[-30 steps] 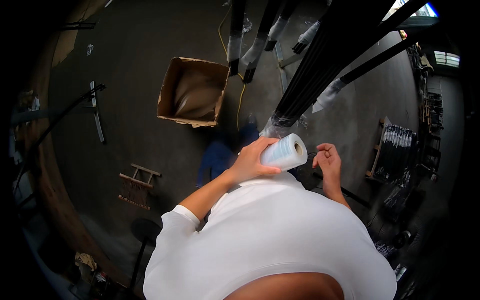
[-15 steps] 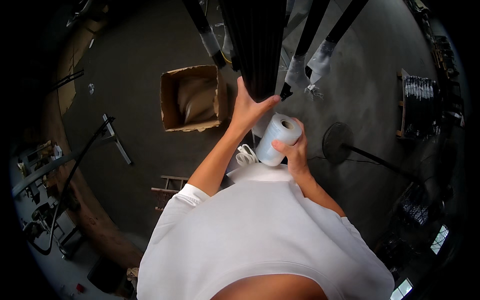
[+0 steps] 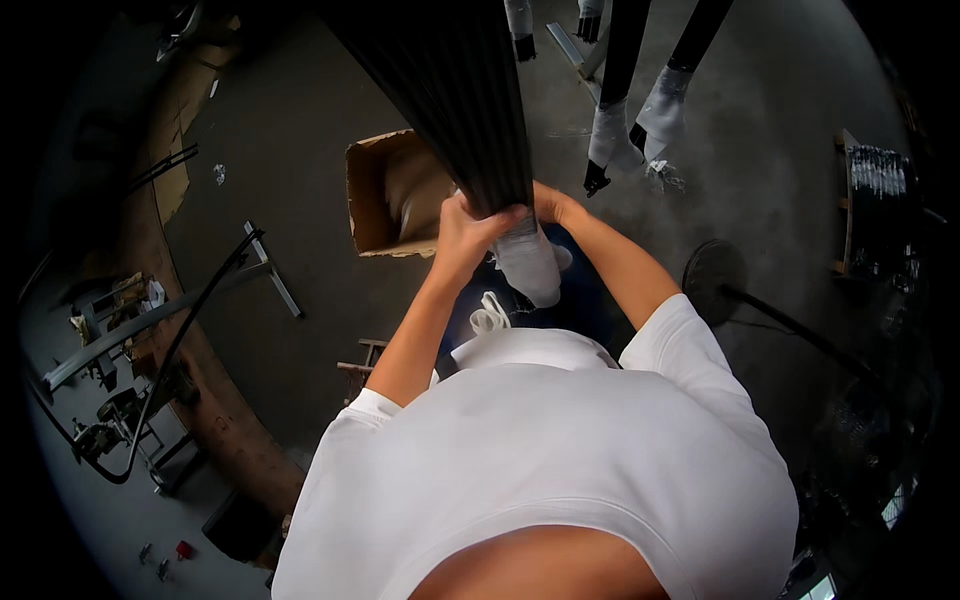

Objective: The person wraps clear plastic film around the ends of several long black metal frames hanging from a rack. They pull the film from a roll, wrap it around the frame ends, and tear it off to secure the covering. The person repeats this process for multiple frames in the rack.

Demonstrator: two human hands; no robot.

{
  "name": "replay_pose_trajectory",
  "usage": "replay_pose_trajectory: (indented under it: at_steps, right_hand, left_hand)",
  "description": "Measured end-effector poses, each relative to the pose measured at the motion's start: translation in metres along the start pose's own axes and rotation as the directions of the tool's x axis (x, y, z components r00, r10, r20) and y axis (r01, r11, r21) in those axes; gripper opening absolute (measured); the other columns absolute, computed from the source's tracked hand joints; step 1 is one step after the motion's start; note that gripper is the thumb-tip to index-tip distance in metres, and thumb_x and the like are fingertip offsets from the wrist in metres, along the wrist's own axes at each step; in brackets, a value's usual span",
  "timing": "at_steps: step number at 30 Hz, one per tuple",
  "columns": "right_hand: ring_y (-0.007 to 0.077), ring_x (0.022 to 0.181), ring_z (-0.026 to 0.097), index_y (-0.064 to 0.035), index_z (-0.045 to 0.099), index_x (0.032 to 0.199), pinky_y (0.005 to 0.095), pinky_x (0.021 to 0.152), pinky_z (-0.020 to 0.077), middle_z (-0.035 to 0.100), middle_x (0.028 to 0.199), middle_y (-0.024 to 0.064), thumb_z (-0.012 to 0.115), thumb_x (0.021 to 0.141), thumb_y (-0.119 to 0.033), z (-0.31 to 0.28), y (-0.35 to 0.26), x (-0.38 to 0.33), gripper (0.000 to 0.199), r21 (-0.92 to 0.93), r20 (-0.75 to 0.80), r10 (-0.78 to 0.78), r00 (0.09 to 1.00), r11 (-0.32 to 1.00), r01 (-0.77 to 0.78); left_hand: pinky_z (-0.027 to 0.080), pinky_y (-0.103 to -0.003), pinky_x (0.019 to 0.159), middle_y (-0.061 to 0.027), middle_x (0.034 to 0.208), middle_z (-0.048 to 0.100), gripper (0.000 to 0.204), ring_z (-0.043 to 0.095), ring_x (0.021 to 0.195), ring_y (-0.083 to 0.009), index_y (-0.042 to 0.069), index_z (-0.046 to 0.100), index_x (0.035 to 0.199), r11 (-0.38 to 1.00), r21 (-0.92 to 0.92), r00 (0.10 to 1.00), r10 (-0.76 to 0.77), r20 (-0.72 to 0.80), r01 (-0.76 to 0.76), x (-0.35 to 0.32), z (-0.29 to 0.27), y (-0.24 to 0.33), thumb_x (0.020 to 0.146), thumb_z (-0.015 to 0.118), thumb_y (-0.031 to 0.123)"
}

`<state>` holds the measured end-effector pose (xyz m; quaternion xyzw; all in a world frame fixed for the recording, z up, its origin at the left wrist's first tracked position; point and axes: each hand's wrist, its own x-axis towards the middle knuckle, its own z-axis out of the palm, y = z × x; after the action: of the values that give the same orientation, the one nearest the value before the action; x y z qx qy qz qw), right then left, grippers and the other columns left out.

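Note:
A bundle of long black bars (image 3: 455,120) slants down from the top toward my chest. Whitish stretch film (image 3: 528,268) wraps its near end. My left hand (image 3: 470,232) grips the bundle just above this wrapped end, thumb across the front and fingers curled behind. On the bundle's right side, my right hand (image 3: 547,203) reaches in behind it; its fingers are hidden. A pale rounded edge shows beside the wrapped end, perhaps the film roll, but most of it is out of sight.
An open cardboard box (image 3: 375,210) stands left of the bundle. Other black bars with film-wrapped ends (image 3: 610,135) stand at the upper right. A round base with a pole (image 3: 715,280) is to the right. Metal frame pieces (image 3: 275,275) lie left.
The film roll, earlier in my right hand before my chest, is now mostly hidden behind the bundle. My right hand has moved up and behind it; my left hand has closed around the bundle.

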<state>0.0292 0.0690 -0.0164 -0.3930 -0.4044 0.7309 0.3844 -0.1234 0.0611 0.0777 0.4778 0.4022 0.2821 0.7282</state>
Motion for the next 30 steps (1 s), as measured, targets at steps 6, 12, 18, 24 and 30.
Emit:
replay_pose_trajectory:
  at_steps: [6, 12, 18, 24, 30]
  right_hand:
    - [0.0158, 0.092, 0.054, 0.0006, 0.05, 0.112, 0.0272, 0.082, 0.0417, 0.057, 0.103, 0.0089, 0.072, 0.064, -0.025, 0.008, 0.019, 0.004, 0.059, 0.373, 0.146, 0.102, 0.984, 0.915, -0.151]
    - [0.0155, 0.091, 0.054, 0.0009, 0.051, 0.111, 0.0271, 0.082, 0.042, 0.057, 0.103, 0.0091, 0.068, 0.068, -0.03, 0.014, 0.018, 0.001, 0.055, 0.516, 0.162, 0.135, 0.977, 0.833, -0.201]
    - [0.0152, 0.091, 0.055, 0.0011, 0.052, 0.11, 0.027, 0.082, 0.0423, 0.057, 0.104, 0.0094, 0.065, 0.073, -0.035, 0.022, -0.001, -0.035, 0.053, 0.669, -0.246, 0.061, 0.967, 0.733, 0.124]
    - [0.013, 0.088, 0.054, -0.0018, 0.055, 0.104, 0.0261, 0.079, 0.0426, 0.06, 0.095, 0.0048, 0.073, 0.066, -0.013, 0.062, -0.029, -0.068, 0.043, -0.295, -0.383, -0.194, 0.903, 0.952, 0.079]
    - [0.0094, 0.081, 0.054, -0.0019, 0.056, 0.098, 0.024, 0.075, 0.0431, 0.06, 0.092, 0.003, 0.073, 0.064, -0.008, 0.048, -0.036, -0.062, 0.039, -0.197, -0.348, -0.068, 0.935, 0.98, -0.002]
  left_hand:
    - [0.013, -0.036, 0.107, -0.0153, 0.14, 0.019, 0.068, 0.019, 0.13, -0.0245, 0.003, 0.02, 0.133, 0.809, 0.538, 0.863, 0.429, -0.267, -0.236, -0.054, -0.016, -0.024, 0.081, 0.061, 0.019]
    - [0.03, -0.033, 0.097, -0.0113, 0.126, 0.036, 0.085, 0.034, 0.118, -0.0186, 0.003, 0.024, 0.129, 0.995, -0.099, 0.989, 0.01, -0.149, -0.025, -0.027, -0.037, -0.11, 0.064, 0.075, 0.021]
    - [0.041, -0.029, 0.085, -0.0065, 0.106, 0.053, 0.067, 0.05, 0.098, -0.0148, 0.002, 0.042, 0.117, 0.996, -0.054, 0.998, 0.068, -0.018, -0.069, -0.007, -0.044, -0.103, 0.059, 0.074, 0.012]
    - [0.041, -0.03, 0.083, -0.0077, 0.102, 0.054, 0.063, 0.051, 0.094, -0.0162, 0.001, 0.045, 0.112, 0.992, 0.079, 0.995, 0.102, 0.012, -0.102, 0.001, -0.056, -0.119, 0.058, 0.075, 0.015]
    - [0.038, -0.031, 0.088, -0.0085, 0.107, 0.054, 0.071, 0.05, 0.099, -0.0173, 0.001, 0.046, 0.114, 0.983, 0.183, 0.967, -0.079, 0.24, 0.035, -0.041, -0.098, -0.09, 0.055, 0.077, 0.025]
